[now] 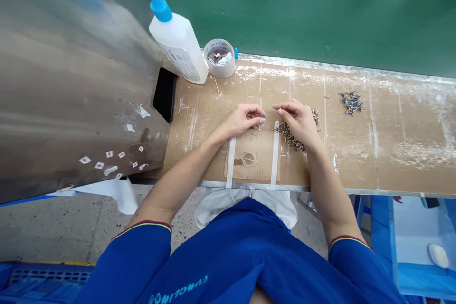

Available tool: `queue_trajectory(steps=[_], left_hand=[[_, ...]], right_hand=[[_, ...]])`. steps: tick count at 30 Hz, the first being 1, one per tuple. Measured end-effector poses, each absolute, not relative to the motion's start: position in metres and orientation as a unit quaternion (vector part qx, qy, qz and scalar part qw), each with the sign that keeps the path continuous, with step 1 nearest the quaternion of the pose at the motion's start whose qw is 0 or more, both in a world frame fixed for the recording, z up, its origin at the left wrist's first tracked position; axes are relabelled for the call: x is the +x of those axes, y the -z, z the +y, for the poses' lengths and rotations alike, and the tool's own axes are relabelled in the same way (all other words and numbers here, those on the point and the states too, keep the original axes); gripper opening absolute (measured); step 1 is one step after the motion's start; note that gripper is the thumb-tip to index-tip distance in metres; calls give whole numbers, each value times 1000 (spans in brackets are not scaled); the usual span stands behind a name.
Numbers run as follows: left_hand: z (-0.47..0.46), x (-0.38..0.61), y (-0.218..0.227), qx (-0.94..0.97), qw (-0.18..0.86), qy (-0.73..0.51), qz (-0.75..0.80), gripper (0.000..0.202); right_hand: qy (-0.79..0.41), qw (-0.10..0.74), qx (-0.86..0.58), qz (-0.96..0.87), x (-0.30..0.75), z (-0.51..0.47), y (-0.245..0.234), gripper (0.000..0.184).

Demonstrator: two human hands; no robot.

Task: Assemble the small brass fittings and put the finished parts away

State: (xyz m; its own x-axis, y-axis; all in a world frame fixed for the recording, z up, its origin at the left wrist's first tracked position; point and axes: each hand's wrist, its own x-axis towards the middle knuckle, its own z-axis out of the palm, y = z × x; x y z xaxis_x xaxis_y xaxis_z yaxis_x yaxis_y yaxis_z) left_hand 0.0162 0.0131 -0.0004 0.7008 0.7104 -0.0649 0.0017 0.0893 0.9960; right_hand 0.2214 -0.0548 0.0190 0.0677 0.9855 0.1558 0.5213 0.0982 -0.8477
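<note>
My left hand (244, 120) and my right hand (296, 121) hover close together over a cardboard-covered bench (213, 104), their fingertips pinched and facing each other. Anything tiny between the fingers is too small to make out. My right hand sits just above and partly over a heap of small brass-coloured parts (290, 135). Below my left hand, a small round clear dish (248, 159) lies between two strips of white tape (231, 162). Further right lies a cluster of small blue-and-metal parts (351, 102).
A white glue bottle with a blue nozzle (176, 38) and a tape roll holding white scraps (219, 58) stand at the back left. A black phone (165, 94) lies against a metal panel (71, 80) bearing small stickers. A green wall (285, 4) rises behind the bench.
</note>
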Motion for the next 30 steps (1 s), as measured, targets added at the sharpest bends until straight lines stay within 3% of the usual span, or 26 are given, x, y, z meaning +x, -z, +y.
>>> queue_trajectory(steps=[7, 21, 30], left_hand=[[11, 17, -2, 649, 648, -272, 292, 13], [9, 19, 2, 653, 636, -275, 306, 13], [8, 21, 6, 662, 614, -283, 325, 24]], right_hand=[[-406, 411, -574, -581, 215, -58, -19, 33], [-423, 450, -605, -504, 207, -58, -12, 20], [-419, 461, -609, -490, 201, -59, -12, 26]])
